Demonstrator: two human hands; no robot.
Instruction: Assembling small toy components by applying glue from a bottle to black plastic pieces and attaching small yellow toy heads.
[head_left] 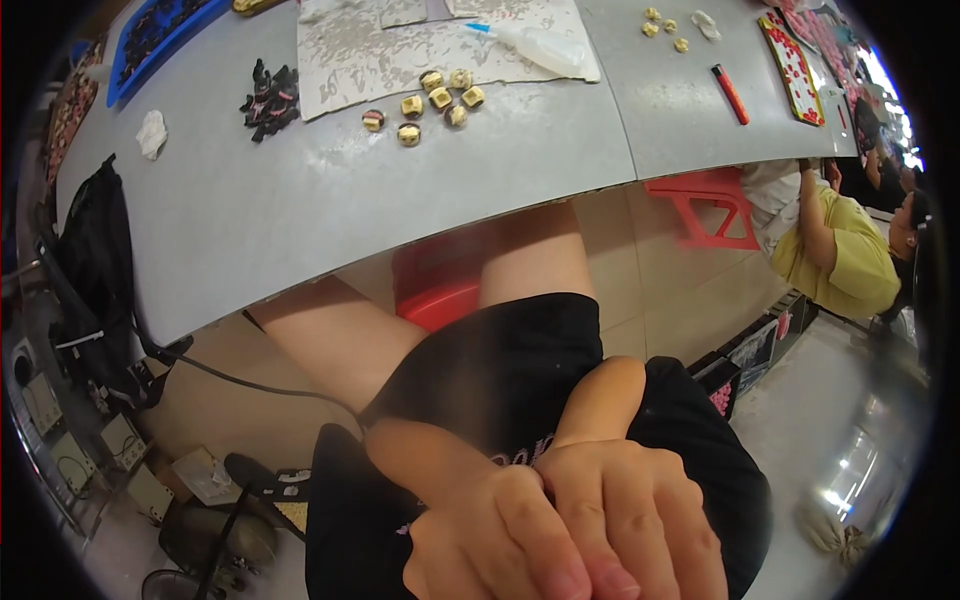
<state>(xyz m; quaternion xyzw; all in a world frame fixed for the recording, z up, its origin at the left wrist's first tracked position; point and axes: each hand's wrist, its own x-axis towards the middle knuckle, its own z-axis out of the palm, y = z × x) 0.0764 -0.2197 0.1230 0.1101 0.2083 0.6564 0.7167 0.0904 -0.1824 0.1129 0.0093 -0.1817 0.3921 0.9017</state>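
Note:
Close to the camera, at the lower edge of the view, my two hands are side by side above my lap. My left hand (490, 535) is closed, with its fingers curled and pressed together. Beside it, touching, my right hand (630, 505) is closed too, its knuckles bent and fingertips pointing down out of the view. Whatever is between the fingers, if anything, is hidden below the frame edge. Both hands are well away from the grey table (330, 200). On it stand several small cream-and-dark pieces (440, 98) near a white board (350, 70).
A squeeze bottle (545, 48) with a blue tip lies on the board. Black scraps (270, 100), a crumpled tissue (152, 134), a blue tray (165, 45), a red marker (730, 95) and a yellow-rimmed tray (790, 70) are on the table. At right sits a person (840, 245).

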